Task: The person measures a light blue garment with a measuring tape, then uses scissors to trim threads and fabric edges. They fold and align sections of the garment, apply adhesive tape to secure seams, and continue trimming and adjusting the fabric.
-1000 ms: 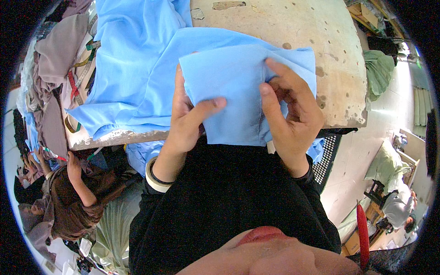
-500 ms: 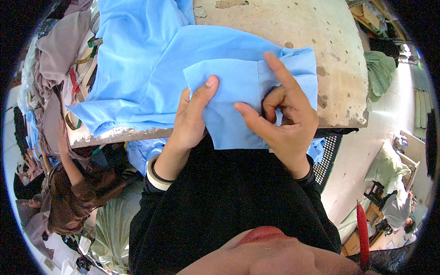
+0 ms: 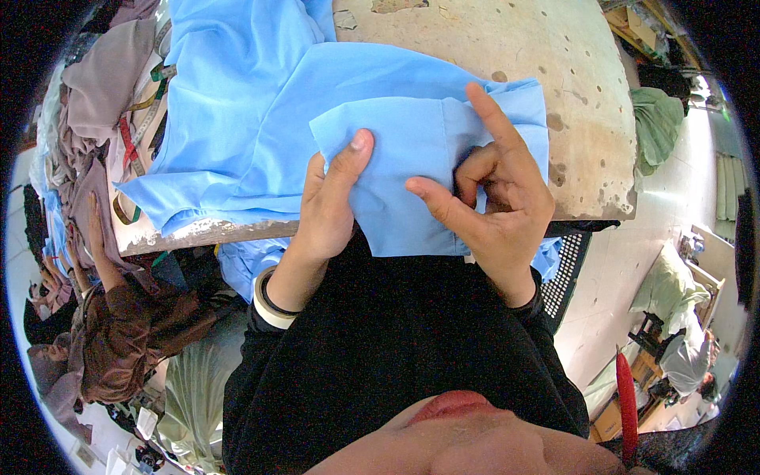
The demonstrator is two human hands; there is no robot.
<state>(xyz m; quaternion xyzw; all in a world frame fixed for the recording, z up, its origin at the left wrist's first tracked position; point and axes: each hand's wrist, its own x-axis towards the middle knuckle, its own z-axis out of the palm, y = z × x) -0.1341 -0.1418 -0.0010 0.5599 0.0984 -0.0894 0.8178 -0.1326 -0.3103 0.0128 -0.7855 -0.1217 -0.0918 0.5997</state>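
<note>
Left hand [image 3: 328, 207] and right hand [image 3: 513, 198] meet at a squarish light-blue fabric panel [image 3: 400, 178] in front of the chest, over the table's near edge; the left pinches its left side, thumb flat on top, while the right spreads wide between straight index finger and outstretched thumb, its other fingers curled at the panel's right side, and whether they grip the cloth I cannot tell. A straight crease or seam runs down the smooth, matte panel. Below it is a plain black top [image 3: 396, 340], and a smooth cream ring [image 3: 271, 305] circles the left wrist. Beyond, a larger blue cloth [image 3: 237, 134] spreads in soft, rounded folds across a worn tabletop [image 3: 590, 119], pitted, spotted and chipped along its edge. Left of it lie a pale tape measure [image 3: 146, 127] and rumpled grey-brown fabric [image 3: 107, 83]. Farther off, a co-worker [image 3: 131, 340] in a brown, faintly glossy garment reaches toward cloth at left, and a gathered green cloth [image 3: 655, 127] hangs in drooping pleats at right
</note>
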